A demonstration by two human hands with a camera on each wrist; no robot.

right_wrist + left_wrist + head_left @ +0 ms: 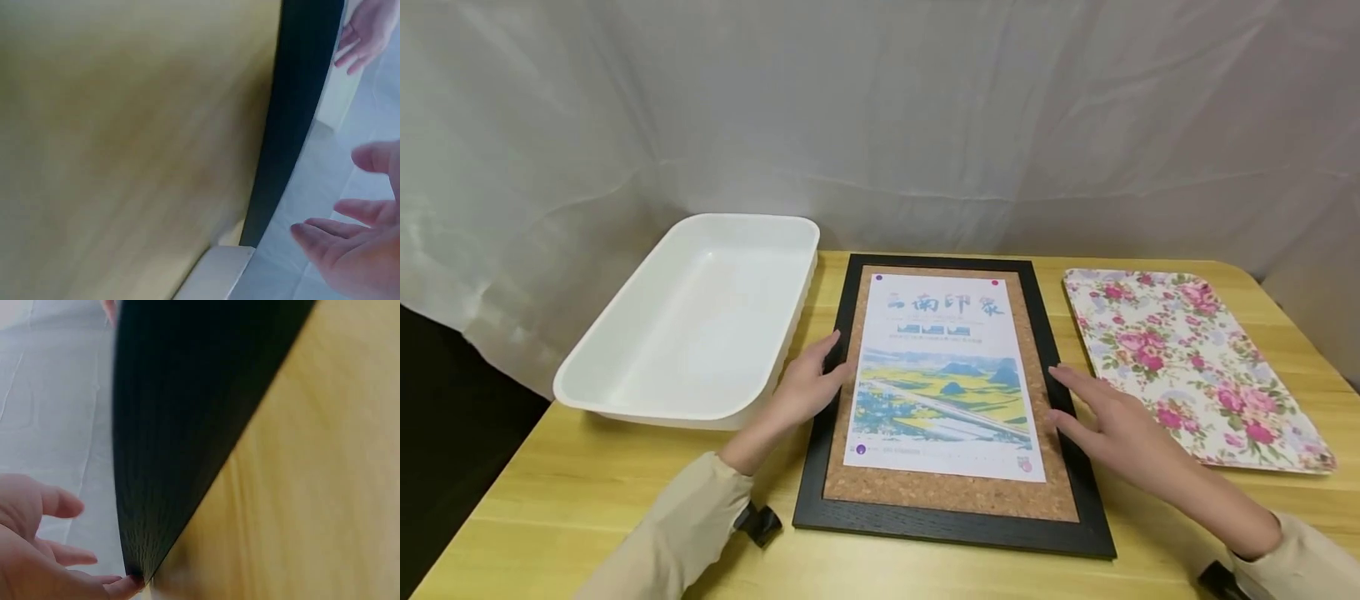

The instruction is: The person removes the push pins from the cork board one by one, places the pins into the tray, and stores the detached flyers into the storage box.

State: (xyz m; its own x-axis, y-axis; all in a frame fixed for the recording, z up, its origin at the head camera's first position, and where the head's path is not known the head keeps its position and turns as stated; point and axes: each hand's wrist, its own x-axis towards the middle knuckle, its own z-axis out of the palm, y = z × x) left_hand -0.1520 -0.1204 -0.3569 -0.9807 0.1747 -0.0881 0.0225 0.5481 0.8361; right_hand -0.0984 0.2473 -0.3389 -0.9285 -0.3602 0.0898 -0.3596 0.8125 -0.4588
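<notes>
A cork board with a black wooden frame (955, 533) lies flat on the table between the two hands. On its cork (955, 498) is a white poster (943, 392) with a landscape picture and large blue characters. Round purple and pink spots, such as a purple one (861, 449), mark the poster's corners. My left hand (801, 387) is at the frame's left side, thumb and fingers spread; in the left wrist view a fingertip (132, 582) meets the frame's edge. Across the board, my right hand (1123, 433) reaches over the right side with loosely extended fingers.
To the left stands a deep white plastic tray (662, 333), close to the left forearm. A flower-patterned tray or board (1195, 367) lies at the right, beside the right hand. Grey cloth (880, 125) hangs behind the wooden table (550, 500).
</notes>
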